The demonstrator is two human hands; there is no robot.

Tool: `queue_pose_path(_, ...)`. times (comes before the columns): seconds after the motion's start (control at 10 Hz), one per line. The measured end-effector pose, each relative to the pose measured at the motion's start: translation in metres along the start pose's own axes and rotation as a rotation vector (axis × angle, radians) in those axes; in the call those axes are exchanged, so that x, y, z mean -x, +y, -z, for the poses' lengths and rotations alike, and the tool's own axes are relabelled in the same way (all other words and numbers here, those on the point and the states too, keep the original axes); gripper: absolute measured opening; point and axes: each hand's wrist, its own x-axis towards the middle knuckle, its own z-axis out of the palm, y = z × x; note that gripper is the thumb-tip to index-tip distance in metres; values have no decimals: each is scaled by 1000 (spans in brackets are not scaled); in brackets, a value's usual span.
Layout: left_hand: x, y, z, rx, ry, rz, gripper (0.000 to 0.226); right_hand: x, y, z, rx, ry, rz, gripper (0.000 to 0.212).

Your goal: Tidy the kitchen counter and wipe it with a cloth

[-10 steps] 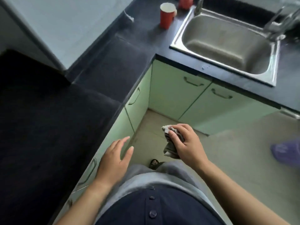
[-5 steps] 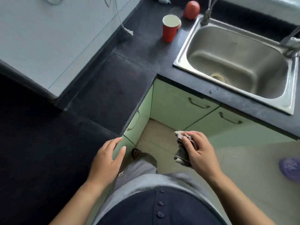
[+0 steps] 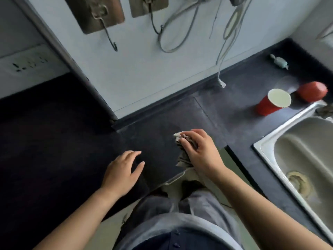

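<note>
A crumpled grey cloth (image 3: 183,152) is being clamped in the right hand (image 3: 200,150) near the counter's (image 3: 225,109) front edge; the left hand (image 3: 122,170) is being held apart, empty. Wiping is barely being started, and the red cup (image 3: 272,101) is being left untidied.

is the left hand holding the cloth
No, the cloth is bunched in the right hand, while the left hand is open and empty over the dark counter.

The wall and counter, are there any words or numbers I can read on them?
No readable words or numbers anywhere.
Red cup: plain, no print visible.
Wrapped candy: too small and blurred to tell.
Socket strip: only dark slots, blurred.
Cloth in the right hand: no label visible.
</note>
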Motion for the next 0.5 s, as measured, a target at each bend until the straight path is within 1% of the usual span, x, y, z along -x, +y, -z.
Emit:
queue_pose_path(0.1,-5,11,-12,-66,-14,107,55,-31,0,-10,93,-164,99,32)
queue_pose_path(0.2,-15,26,-25,-86,35,207,51,-56,2,-23,178,-274,206,31)
queue_pose_path(0.3,-21,38,-36,-57,91,294,50,-74,3,-40,229,-345,297,32)
queue_pose_path(0.4,-17,47,-45,-31,159,350,48,-83,7,-52,209,-449,339,32)
queue_pose_path(0.5,-6,51,-49,-42,185,398,56,-84,13,-47,274,-542,333,39)
